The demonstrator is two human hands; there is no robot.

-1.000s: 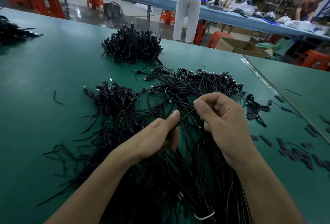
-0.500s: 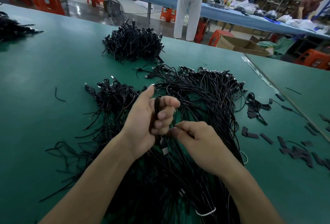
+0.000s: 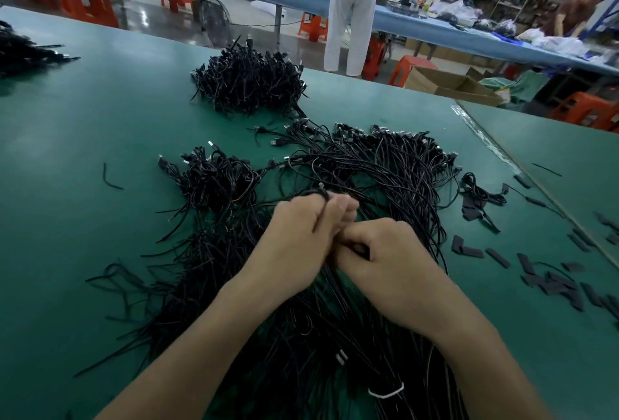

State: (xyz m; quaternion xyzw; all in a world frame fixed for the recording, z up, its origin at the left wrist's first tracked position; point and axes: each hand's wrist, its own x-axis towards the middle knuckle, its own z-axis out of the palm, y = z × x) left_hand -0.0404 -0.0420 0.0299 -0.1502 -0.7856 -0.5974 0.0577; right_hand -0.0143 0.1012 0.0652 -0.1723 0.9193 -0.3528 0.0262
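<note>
The left hand point(image 3: 298, 238) has its fingers curled round a coiled cable point(image 3: 316, 194) showing above its knuckles, so the right hand point(image 3: 385, 258), fingers pinched on its tail just beside them, should wind snugly without loosening loops.

Head-worn view, forward-down, close over table point(image 3: 87, 138)

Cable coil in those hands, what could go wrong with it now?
The cable coil is kept together only by the grip of the left hand and the right hand, so it may spring open if the fingers loosen. Both hands work right above the tangled cable pile, so a neighbouring cable might get caught in the coil.
</note>
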